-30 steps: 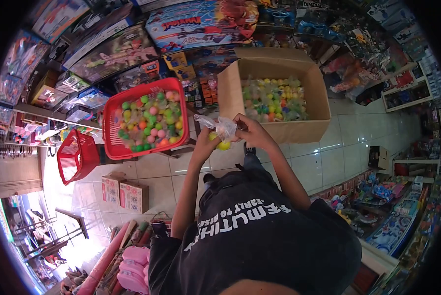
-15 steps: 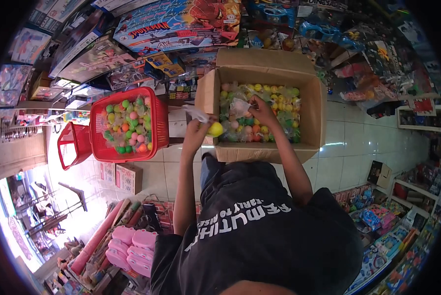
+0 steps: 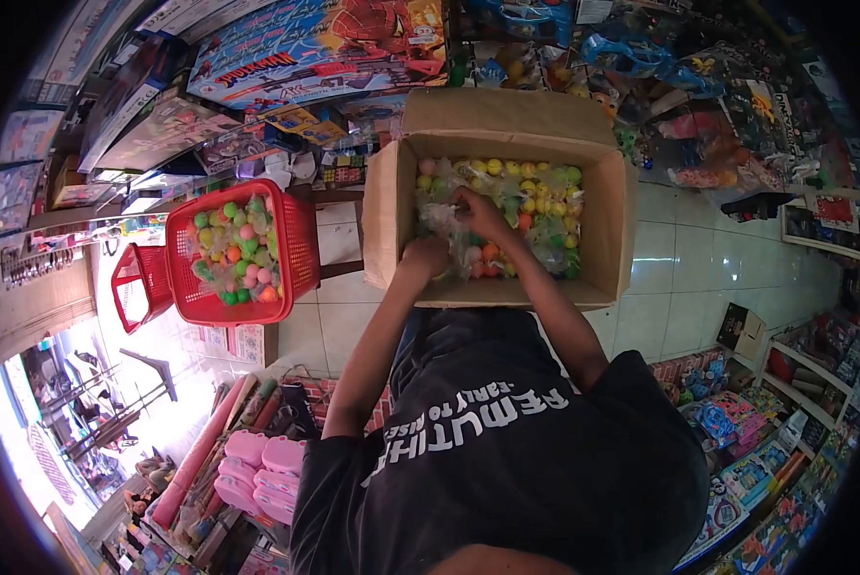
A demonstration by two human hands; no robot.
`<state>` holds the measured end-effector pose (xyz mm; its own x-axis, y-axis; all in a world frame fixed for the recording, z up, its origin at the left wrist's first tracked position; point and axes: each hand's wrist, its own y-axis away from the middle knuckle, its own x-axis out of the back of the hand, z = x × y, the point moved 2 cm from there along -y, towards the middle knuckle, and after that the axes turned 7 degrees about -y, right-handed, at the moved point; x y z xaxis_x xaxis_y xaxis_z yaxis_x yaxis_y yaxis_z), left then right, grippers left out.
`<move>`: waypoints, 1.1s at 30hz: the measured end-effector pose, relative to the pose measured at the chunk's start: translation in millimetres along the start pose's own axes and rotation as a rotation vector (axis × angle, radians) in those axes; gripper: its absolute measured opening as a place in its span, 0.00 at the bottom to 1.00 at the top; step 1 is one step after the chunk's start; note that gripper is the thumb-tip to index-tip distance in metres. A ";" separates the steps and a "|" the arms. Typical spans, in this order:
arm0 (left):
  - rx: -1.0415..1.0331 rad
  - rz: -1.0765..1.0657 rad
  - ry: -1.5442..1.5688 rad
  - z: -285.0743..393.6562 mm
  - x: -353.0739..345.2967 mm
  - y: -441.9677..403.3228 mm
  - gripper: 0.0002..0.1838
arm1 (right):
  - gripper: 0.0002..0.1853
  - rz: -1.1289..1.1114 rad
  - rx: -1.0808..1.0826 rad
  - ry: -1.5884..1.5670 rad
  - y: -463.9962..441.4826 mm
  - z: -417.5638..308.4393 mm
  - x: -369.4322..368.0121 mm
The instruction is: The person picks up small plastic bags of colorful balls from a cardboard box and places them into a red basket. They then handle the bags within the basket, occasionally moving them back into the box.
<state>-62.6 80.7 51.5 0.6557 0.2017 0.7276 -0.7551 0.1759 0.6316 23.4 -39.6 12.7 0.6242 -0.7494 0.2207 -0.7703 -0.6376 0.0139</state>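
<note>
The open cardboard box [image 3: 383, 211] in front of me holds many small coloured balls [image 3: 545, 196], several of them wrapped in clear plastic. My left hand [image 3: 424, 259] is at the box's left side, its fingers closed at the lower end of a crumpled clear plastic bag [image 3: 441, 217]. A sliver of yellow shows under that hand; the rest of what it covers is hidden. With bent fingers pinched together, my right hand [image 3: 485, 215] is at the bag's upper right edge, above the balls.
On the left stands a red plastic basket [image 3: 300, 230] with wrapped balls in it, and another red basket [image 3: 131, 287] beside it. Toy boxes [image 3: 324, 53] crowd the far side. Pink cases [image 3: 257, 474] lie at lower left, and packaged toys [image 3: 736, 422] at right.
My left hand has moved right, from outside the box's left flap to inside the box, bringing the yellow ball and plastic with it. My right hand has shifted slightly left, and the hands are closer together.
</note>
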 end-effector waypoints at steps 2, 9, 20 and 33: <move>0.034 -0.096 -0.135 -0.4 -19.4 -4.5 0.15 | 0.12 -0.039 -0.070 0.006 -5.0 0.7 -10.4; 0.091 -0.212 -0.070 0.1 -16.0 -3.6 0.14 | 0.12 -0.304 -0.103 0.197 -9.4 7.2 -34.1; 0.073 0.112 0.146 4.7 10.4 15.4 0.16 | 0.15 -0.369 0.159 0.315 0.8 7.2 -38.6; 0.151 0.640 0.464 -7.9 44.0 6.2 0.14 | 0.21 -0.700 -0.011 0.403 4.6 28.2 -35.8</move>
<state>-38.4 98.3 85.3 0.0036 0.6049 0.7963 -0.9546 -0.2352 0.1830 1.2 -20.7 -22.6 0.8688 -0.0534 0.4922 -0.2206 -0.9318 0.2883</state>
